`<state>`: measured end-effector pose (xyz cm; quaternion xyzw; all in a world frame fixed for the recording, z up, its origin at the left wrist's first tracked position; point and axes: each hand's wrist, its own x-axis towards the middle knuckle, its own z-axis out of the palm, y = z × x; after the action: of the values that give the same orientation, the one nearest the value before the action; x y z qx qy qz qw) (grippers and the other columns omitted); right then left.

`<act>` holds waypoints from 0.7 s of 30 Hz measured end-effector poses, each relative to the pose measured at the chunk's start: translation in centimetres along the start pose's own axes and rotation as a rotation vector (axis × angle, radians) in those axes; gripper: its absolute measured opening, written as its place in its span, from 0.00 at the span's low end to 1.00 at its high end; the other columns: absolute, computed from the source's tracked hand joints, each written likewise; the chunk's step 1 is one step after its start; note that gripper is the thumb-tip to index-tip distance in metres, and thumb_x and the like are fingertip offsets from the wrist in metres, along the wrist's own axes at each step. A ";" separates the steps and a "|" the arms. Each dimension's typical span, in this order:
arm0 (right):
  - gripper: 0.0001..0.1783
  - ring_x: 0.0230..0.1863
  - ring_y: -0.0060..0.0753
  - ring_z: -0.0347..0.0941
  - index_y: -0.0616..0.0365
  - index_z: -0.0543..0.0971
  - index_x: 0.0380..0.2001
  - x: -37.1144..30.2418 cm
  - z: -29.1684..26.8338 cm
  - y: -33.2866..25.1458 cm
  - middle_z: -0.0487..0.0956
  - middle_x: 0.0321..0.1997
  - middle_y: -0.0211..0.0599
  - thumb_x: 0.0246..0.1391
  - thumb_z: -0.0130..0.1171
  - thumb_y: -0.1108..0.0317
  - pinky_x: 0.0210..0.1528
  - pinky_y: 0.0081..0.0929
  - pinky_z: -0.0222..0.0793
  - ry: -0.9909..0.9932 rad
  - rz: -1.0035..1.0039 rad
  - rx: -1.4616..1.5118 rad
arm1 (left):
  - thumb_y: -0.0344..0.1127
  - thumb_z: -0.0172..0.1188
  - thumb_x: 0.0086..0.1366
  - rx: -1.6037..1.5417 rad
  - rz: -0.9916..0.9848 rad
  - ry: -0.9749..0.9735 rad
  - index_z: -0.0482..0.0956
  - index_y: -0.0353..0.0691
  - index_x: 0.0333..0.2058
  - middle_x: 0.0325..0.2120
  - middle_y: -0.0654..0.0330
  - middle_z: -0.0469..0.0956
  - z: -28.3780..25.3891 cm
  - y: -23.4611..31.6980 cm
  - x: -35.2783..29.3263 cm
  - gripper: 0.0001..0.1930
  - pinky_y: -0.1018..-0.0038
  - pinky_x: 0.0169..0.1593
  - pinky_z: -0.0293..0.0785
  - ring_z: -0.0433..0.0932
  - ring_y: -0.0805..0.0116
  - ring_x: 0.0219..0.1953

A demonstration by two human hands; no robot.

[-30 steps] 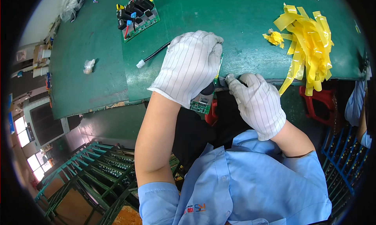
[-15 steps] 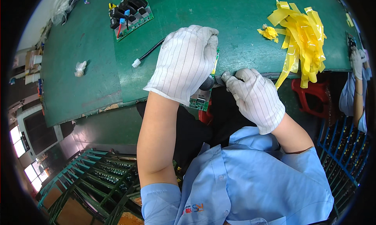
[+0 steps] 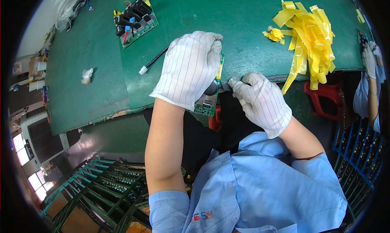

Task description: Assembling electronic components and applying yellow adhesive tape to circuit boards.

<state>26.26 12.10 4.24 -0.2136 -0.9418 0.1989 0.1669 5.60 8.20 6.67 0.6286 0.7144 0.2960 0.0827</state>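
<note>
My left hand [image 3: 187, 68], in a white striped glove, is closed over a green circuit board [image 3: 205, 109] at the table's front edge and covers most of it. The board's lower end juts past the edge, and a round black part [image 3: 212, 88] shows beside my fingers. A strip of yellow [image 3: 219, 70] runs along its right side. My right hand [image 3: 262, 103], gloved too, pinches a small flat grey piece [image 3: 226, 86] whose tip points at the board's right side. Whether the tip touches the board I cannot tell. A black cable with a white connector [image 3: 143, 70] sticks out left of my left hand.
Another circuit board [image 3: 138, 22] with black parts lies far left on the green table [image 3: 101, 50]. A heap of yellow tape strips [image 3: 310, 42] hangs over the front edge at right. A crumpled clear piece [image 3: 87, 76] lies left. Another person's gloved hand [image 3: 369, 60] is at far right, near a red stool [image 3: 325, 97].
The whole view has tilted slightly. Both hands stay in nearly the same pose at the board, with the grey piece still pinched in my right hand.
</note>
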 end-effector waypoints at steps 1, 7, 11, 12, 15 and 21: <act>0.16 0.35 0.36 0.73 0.51 0.80 0.45 0.0 -0.1 0.1 0.72 0.33 0.33 0.50 0.60 0.68 0.28 0.33 0.71 0.003 -0.025 0.012 | 0.37 0.55 0.67 0.000 0.002 0.000 0.81 0.40 0.40 0.37 0.55 0.82 0.0 0.0 0.0 0.10 0.60 0.52 0.71 0.80 0.54 0.43; 0.15 0.35 0.36 0.73 0.51 0.81 0.44 0.1 0.0 -0.2 0.71 0.32 0.33 0.51 0.60 0.67 0.28 0.33 0.71 -0.030 0.002 -0.025 | 0.34 0.54 0.67 0.007 0.022 -0.004 0.82 0.35 0.41 0.37 0.48 0.82 -0.3 0.2 0.2 0.11 0.63 0.45 0.76 0.81 0.49 0.40; 0.15 0.35 0.36 0.73 0.51 0.81 0.44 0.0 0.1 0.2 0.71 0.32 0.33 0.52 0.59 0.66 0.27 0.32 0.71 0.004 -0.021 -0.002 | 0.34 0.54 0.67 -0.003 0.036 0.007 0.82 0.35 0.41 0.37 0.48 0.82 -0.2 0.2 0.3 0.11 0.63 0.45 0.76 0.81 0.50 0.40; 0.15 0.35 0.37 0.73 0.50 0.81 0.43 0.1 0.0 -0.1 0.72 0.33 0.34 0.49 0.61 0.69 0.29 0.34 0.71 -0.012 0.006 0.002 | 0.34 0.54 0.67 -0.003 0.028 0.006 0.82 0.35 0.41 0.37 0.49 0.82 -0.3 0.3 0.3 0.11 0.63 0.45 0.76 0.81 0.50 0.40; 0.17 0.35 0.39 0.74 0.50 0.82 0.43 0.2 0.1 -0.7 0.73 0.33 0.34 0.47 0.63 0.71 0.31 0.35 0.71 -0.028 0.048 -0.022 | 0.34 0.54 0.67 0.017 0.026 -0.004 0.82 0.35 0.41 0.37 0.49 0.82 -0.5 0.3 0.2 0.11 0.63 0.45 0.76 0.81 0.50 0.40; 0.20 0.34 0.35 0.73 0.50 0.78 0.47 0.3 0.9 -1.2 0.71 0.32 0.34 0.47 0.58 0.70 0.25 0.32 0.72 0.002 0.070 -0.166 | 0.34 0.54 0.67 -0.002 0.030 0.008 0.82 0.36 0.41 0.37 0.49 0.82 -0.2 0.2 0.3 0.11 0.63 0.45 0.76 0.81 0.51 0.40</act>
<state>25.24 10.94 4.10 -0.2595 -0.9469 0.1257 0.1424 5.61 8.39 6.95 0.6378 0.7051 0.3004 0.0760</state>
